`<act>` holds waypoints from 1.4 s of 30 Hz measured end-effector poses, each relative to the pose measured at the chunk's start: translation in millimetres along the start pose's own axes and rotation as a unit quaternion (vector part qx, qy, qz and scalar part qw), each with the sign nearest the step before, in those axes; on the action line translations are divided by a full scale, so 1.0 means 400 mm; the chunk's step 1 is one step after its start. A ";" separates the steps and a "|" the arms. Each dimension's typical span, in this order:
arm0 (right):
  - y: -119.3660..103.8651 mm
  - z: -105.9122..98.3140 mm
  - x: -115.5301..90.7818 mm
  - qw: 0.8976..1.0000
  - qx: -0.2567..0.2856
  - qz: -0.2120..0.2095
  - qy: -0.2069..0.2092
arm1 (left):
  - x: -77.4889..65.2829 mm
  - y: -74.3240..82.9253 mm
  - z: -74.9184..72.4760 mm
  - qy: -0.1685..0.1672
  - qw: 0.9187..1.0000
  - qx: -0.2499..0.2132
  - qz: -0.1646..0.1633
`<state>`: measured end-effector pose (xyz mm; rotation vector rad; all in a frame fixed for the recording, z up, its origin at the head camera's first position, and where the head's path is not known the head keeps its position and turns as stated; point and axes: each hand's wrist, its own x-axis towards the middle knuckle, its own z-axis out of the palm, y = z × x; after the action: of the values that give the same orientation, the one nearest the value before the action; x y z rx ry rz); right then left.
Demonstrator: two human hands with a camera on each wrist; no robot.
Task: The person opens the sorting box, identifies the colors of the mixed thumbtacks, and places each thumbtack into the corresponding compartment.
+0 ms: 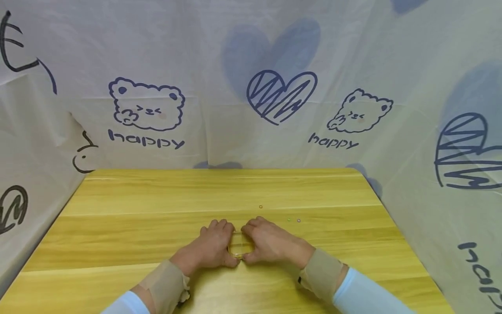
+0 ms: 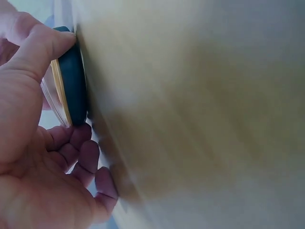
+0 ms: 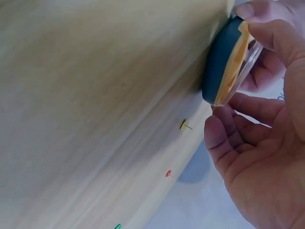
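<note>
A small box [image 1: 237, 249] with a clear lid sits on the tabletop between the two hands. Both wrist views show its dark teal base [image 2: 74, 86] and the yellow rim [image 3: 232, 67] under the lid. From the left side, my left hand [image 1: 215, 247] grips it, thumb at the near edge and fingers at the far edge. My right hand [image 1: 271, 242] holds the opposite side the same way. In the right wrist view, a yellow thumbtack [image 3: 184, 125], a red thumbtack [image 3: 168, 173] and a partly cut-off green thumbtack [image 3: 118, 226] lie on the table.
The wood-grain table [image 1: 157, 196] extends around the hands. Behind it and along its sides hangs a white cloth [image 1: 219, 131] with drawn bears and hearts. The thumbtacks lie beyond the right hand.
</note>
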<state>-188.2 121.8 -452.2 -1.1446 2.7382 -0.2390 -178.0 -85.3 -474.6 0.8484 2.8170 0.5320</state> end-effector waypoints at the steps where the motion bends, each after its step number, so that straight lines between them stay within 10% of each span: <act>1: 0.001 -0.001 -0.002 1.000 0.007 0.001 0.001 | -0.002 -0.001 -0.001 0.002 1.000 -0.014 -0.002; 11: 0.013 -0.021 -0.014 0.997 0.071 0.013 0.006 | -0.011 -0.016 0.002 0.009 0.994 -0.104 -0.032; 25: 0.035 -0.020 -0.020 0.994 0.107 0.021 0.013 | -0.009 -0.023 0.000 -0.003 0.993 -0.117 -0.036; 42: 0.089 -0.054 0.012 0.948 0.297 0.083 0.074 | -0.001 -0.024 -0.004 -0.008 0.992 -0.115 -0.041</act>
<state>-220.8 145.0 -439.2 -0.7469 2.5664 -1.0735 -183.0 -93.3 -476.9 0.6854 2.6937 0.8138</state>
